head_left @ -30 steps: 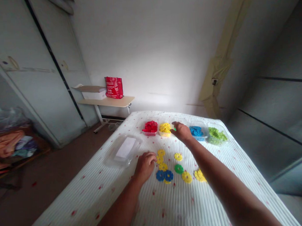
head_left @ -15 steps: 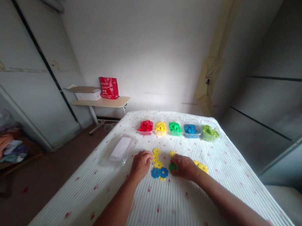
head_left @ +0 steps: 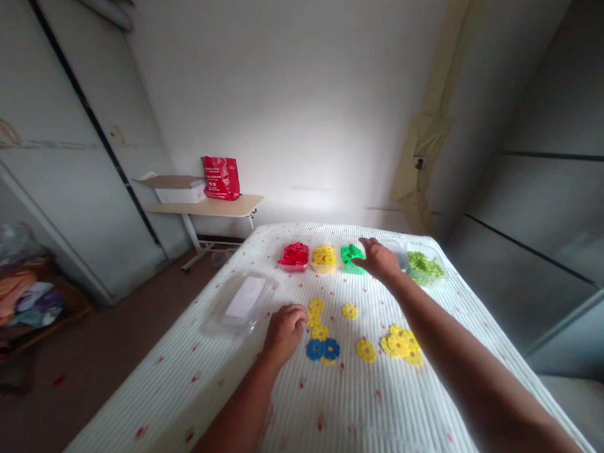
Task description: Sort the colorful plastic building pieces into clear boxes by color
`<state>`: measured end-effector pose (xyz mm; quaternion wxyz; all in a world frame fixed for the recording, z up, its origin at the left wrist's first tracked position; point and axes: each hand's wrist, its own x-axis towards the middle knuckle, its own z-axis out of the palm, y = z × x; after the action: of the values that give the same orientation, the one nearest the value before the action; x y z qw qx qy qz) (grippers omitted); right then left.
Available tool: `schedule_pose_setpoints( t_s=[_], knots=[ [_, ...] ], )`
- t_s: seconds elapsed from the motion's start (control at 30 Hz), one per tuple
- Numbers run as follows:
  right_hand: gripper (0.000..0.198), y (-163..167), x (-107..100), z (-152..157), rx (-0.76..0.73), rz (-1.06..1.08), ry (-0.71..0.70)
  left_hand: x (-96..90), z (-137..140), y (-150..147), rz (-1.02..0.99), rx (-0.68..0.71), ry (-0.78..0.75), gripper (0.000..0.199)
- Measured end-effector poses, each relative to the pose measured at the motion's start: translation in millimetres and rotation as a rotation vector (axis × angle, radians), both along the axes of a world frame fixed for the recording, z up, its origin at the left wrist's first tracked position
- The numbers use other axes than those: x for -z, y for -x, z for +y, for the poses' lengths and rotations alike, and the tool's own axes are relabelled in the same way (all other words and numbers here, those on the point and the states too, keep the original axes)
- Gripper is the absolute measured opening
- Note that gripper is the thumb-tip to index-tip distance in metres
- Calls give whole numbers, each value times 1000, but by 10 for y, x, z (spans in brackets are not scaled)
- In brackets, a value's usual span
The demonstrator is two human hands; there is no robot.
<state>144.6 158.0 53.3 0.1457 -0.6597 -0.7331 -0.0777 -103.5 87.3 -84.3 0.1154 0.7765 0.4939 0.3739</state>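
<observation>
My left hand [head_left: 286, 329] rests on the table with its fingers curled. Its fingertips lie at the edge of a yellow notched disc [head_left: 313, 318]; whether they pinch anything is hidden. That disc is in a short row of yellow discs, with two blue notched discs [head_left: 323, 349] at its near end. My right hand [head_left: 381, 258] is stretched over the far side, thumb and forefinger apart, beside the tub of green discs [head_left: 352, 259]. No piece shows between its fingers. The hand and forearm cover most of the tub behind them.
Tubs of red pieces [head_left: 295, 256], yellow pieces [head_left: 324, 257] and light green pieces [head_left: 424, 266] line the far side. Single yellow discs [head_left: 366, 350] and a yellow cluster [head_left: 401, 344] lie near my right forearm. A clear plastic lid [head_left: 242, 302] sits at left.
My right hand has moved away and up from the near discs to the green tub, opening its fingers. The green disc beside it no longer shows on the table. My left hand has stayed put.
</observation>
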Motion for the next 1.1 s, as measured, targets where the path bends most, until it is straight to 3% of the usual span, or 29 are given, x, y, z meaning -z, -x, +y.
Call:
schedule_pose_setpoints(
  t_s=[0.1, 0.23, 0.33, 0.47, 0.6, 0.7, 0.8, 0.9, 1.1],
  knots=[
    [39, -158, 215, -100, -49, 35, -39, -6, -2, -2, 1, 13, -10, 27],
    [25, -577, 647, -413, -68, 25, -41, -24, -18, -4, 8, 5, -28, 26],
    [25, -974, 912, -671, 20, 21, -40, -44, -28, -7, -4, -6, -15, 27],
    [27, -1345, 1115, -910, 120, 71, -2, -80, -43, -29, -12, -32, 8, 24],
    [27, -1412, 1181, -959, 152, 139, 15, -144, -90, -59, 0, -64, 43, 15],
    [25, -1384, 1191, -935, 184, 144, 39, -229, -153, -44, -39, 25, 161, 8],
    [24, -1376, 1194, -925, 176, 178, 28, -331, -219, 12, -29, 201, 317, 30],
    [24, -1375, 1185, -934, 180, 187, 21, -406, -267, 59, 94, 312, 370, 50],
    [22, -1327, 1134, -953, 202, 175, 41, -417, -301, 13, 271, 286, 320, 47]
  ],
)
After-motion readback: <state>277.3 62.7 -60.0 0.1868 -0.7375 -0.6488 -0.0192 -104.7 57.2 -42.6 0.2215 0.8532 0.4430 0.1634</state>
